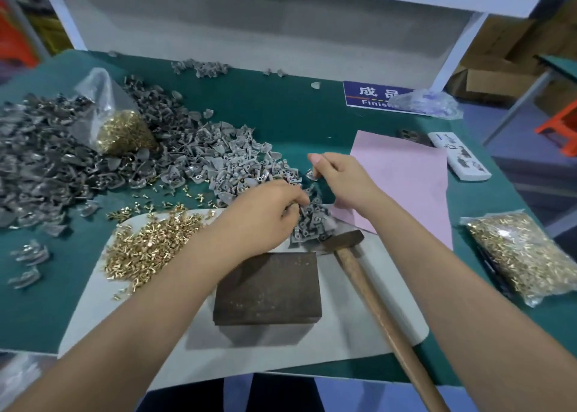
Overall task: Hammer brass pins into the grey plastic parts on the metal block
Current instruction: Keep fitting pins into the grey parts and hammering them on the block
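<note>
Bright even light, soft blur (edges bowed)

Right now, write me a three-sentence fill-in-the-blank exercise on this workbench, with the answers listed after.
1. The wooden-handled hammer lies to the ____ of the dark rectangular metal block.
2. The top of the block holds ____ grey plastic parts.
3. The right hand pinches a small grey plastic part beside the ____ sheet of paper.

Answers: right; no; pink

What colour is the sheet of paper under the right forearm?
Pale pink paper, seen in the head view.
</note>
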A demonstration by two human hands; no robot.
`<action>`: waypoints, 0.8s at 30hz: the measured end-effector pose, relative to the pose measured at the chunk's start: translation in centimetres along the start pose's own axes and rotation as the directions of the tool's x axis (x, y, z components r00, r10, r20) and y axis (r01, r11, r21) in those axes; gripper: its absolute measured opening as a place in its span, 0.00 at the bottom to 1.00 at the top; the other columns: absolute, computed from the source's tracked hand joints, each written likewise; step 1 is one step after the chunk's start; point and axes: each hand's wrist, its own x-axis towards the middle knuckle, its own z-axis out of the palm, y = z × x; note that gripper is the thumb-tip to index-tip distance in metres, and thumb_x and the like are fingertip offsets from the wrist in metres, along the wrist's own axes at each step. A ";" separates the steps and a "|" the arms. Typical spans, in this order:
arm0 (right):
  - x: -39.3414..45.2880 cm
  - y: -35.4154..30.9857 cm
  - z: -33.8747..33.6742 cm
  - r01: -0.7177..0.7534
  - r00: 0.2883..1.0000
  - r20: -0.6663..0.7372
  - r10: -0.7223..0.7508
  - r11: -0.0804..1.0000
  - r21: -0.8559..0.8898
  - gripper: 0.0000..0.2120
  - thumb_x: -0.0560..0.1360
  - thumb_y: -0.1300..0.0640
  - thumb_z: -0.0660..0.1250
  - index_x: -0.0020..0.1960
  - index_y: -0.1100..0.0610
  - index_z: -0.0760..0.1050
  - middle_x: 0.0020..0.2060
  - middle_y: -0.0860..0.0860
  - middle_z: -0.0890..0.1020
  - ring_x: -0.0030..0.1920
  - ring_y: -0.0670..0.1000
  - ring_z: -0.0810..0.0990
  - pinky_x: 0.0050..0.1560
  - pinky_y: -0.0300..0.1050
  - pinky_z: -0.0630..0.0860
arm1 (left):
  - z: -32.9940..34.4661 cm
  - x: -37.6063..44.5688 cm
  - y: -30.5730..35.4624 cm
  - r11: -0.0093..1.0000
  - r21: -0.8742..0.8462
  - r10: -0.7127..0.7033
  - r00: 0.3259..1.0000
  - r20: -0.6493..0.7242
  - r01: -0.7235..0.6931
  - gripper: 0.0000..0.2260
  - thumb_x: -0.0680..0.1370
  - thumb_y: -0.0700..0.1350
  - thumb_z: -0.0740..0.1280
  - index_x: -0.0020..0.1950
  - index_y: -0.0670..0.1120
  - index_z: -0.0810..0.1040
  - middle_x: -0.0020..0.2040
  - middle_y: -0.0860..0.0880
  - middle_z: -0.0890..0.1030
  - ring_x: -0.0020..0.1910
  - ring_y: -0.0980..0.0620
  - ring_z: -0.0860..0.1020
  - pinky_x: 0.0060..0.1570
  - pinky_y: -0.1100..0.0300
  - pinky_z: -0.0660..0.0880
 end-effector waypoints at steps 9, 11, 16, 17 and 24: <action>-1.5 0.1 0.4 -0.022 0.992 0.121 0.027 0.999 -0.043 0.21 0.83 0.44 0.61 0.35 0.51 0.78 0.46 0.54 0.87 0.51 0.63 0.83 0.57 0.58 0.79 | -0.4 -2.9 0.6 0.993 -0.104 -0.051 0.998 -0.036 0.047 0.13 0.83 0.45 0.60 0.64 0.53 0.80 0.59 0.56 0.79 0.59 0.57 0.75 0.60 0.61 0.71; -2.1 0.0 0.3 -0.025 0.990 0.140 0.028 0.999 -0.024 0.21 0.83 0.44 0.62 0.35 0.51 0.78 0.46 0.52 0.88 0.52 0.59 0.84 0.59 0.57 0.78 | -0.2 -4.7 1.0 0.991 -0.124 -0.059 0.994 -0.088 0.048 0.12 0.83 0.46 0.61 0.63 0.55 0.80 0.59 0.58 0.79 0.60 0.59 0.75 0.61 0.60 0.71; -3.6 -0.7 -0.3 -0.017 0.992 0.128 0.009 0.998 0.059 0.20 0.84 0.49 0.62 0.36 0.56 0.79 0.45 0.46 0.88 0.51 0.46 0.86 0.59 0.51 0.79 | 0.9 -7.4 1.2 0.986 -0.147 -0.096 0.985 -0.146 0.074 0.11 0.83 0.46 0.62 0.62 0.57 0.80 0.58 0.60 0.80 0.61 0.58 0.75 0.64 0.53 0.72; -4.0 -0.9 -0.4 -0.034 0.988 0.150 0.022 0.997 0.076 0.20 0.84 0.49 0.62 0.37 0.57 0.79 0.46 0.47 0.88 0.50 0.50 0.86 0.57 0.52 0.79 | 1.1 -7.6 1.1 0.984 -0.162 -0.102 0.985 -0.141 0.079 0.11 0.83 0.46 0.62 0.62 0.57 0.80 0.58 0.60 0.80 0.60 0.59 0.75 0.63 0.53 0.72; -7.1 -1.2 -1.8 -0.038 0.999 0.032 0.030 0.959 0.280 0.20 0.85 0.52 0.62 0.37 0.58 0.78 0.45 0.52 0.88 0.44 0.46 0.84 0.50 0.44 0.81 | 1.6 -8.2 1.5 0.992 -0.103 -0.088 0.973 -0.213 0.068 0.10 0.82 0.47 0.63 0.59 0.54 0.82 0.53 0.58 0.82 0.54 0.54 0.77 0.58 0.49 0.75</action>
